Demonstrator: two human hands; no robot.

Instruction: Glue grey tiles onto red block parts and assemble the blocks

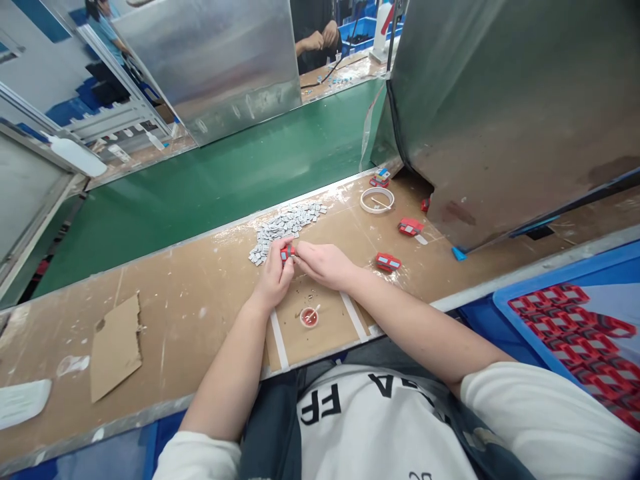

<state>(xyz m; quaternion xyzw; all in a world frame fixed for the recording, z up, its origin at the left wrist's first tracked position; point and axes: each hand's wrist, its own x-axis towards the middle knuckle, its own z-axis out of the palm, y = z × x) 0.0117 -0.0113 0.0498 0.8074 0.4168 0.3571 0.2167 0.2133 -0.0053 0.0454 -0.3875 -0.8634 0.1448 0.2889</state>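
A small red toy car body (287,253) with pale window areas sits in the fingers of my left hand (273,275), which is closed around it. My right hand (323,263) meets it from the right, fingers pinched together at the car's end; whatever they pinch is hidden. Just beyond my hands lies a loose pile of small grey-white pieces (285,227). Nearer my body stands a little cup of red liquid (309,317) with a thin white stick (314,311) in it. Two more red car bodies, one near (388,262) and one farther (411,227), rest to the right.
A roll of tape (363,200) lies at the back right near a metal panel (500,120). Cardboard (117,347) is on the left. A blue tray (505,307) with rows of red parts stands at right. Beyond the green belt (225,180), another person's hands (320,39) are at work.
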